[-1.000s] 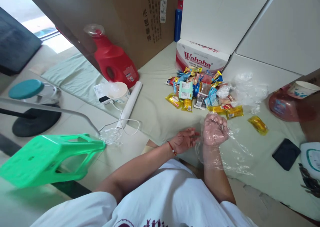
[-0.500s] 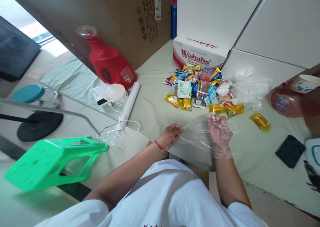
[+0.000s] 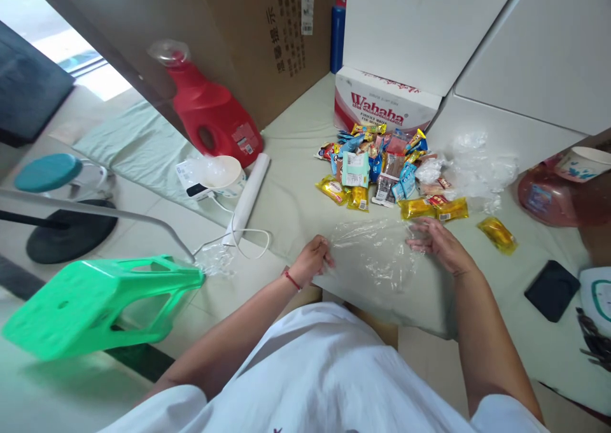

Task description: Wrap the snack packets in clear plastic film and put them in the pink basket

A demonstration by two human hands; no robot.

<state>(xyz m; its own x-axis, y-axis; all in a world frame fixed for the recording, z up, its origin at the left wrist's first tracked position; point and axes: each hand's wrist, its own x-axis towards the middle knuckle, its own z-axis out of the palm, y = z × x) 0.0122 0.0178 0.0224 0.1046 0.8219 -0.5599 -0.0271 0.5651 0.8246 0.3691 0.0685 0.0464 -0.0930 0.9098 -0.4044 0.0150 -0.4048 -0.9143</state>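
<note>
A clear plastic bag (image 3: pixel 375 255) lies spread on the pale green cloth (image 3: pixel 296 197) in front of me. My left hand (image 3: pixel 312 259) pinches its left edge with curled fingers. At the bag's right edge my right hand (image 3: pixel 436 242) rests with its fingers stretched out on the plastic. Just beyond the bag lies a heap of wrapped snacks (image 3: pixel 377 169), with two yellow packets (image 3: pixel 432 209) closest to my right hand and one more yellow packet (image 3: pixel 496 234) off to the right.
A Wahaha carton (image 3: pixel 382 105), a big brown cardboard box (image 3: pixel 258 32) and white panels stand behind. A red jug (image 3: pixel 212 118), white bowl (image 3: pixel 224 172) and corded white stick (image 3: pixel 248 197) sit left. A green stool (image 3: pixel 100 302), a pink tub (image 3: pixel 548 197), a black phone (image 3: pixel 551 290) and crumpled plastic (image 3: pixel 477 165) lie around.
My right hand has come out of the plastic bag, which covered it a second ago. My left hand pulled the bag leftward, and it now lies flat between both hands.
</note>
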